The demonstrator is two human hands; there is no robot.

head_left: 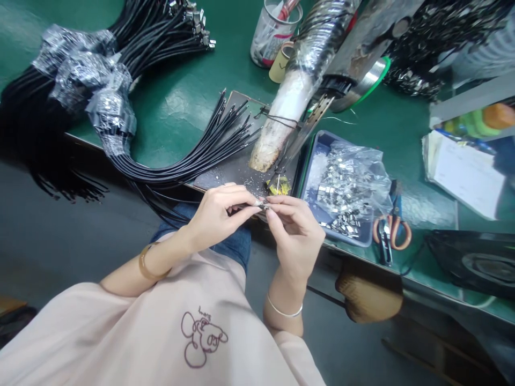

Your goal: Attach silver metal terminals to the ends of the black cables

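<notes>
In the head view my left hand pinches a thin black cable end between thumb and forefinger. My right hand meets it fingertip to fingertip, closed on a small metal connector; the fingers largely cover both pieces. Just beyond the fingertips lie a yellow sponge and the thin tip of a soldering iron, which points down toward my hands. A bundle of black cables lies left of them, its ends fanned out on a dark board.
A foil-wrapped duct slants down over the board. On the right are a blue tray with bagged metal connectors, orange-handled scissors and a solder spool. More wrapped cable bundles lie at the upper left, near a mesh cup.
</notes>
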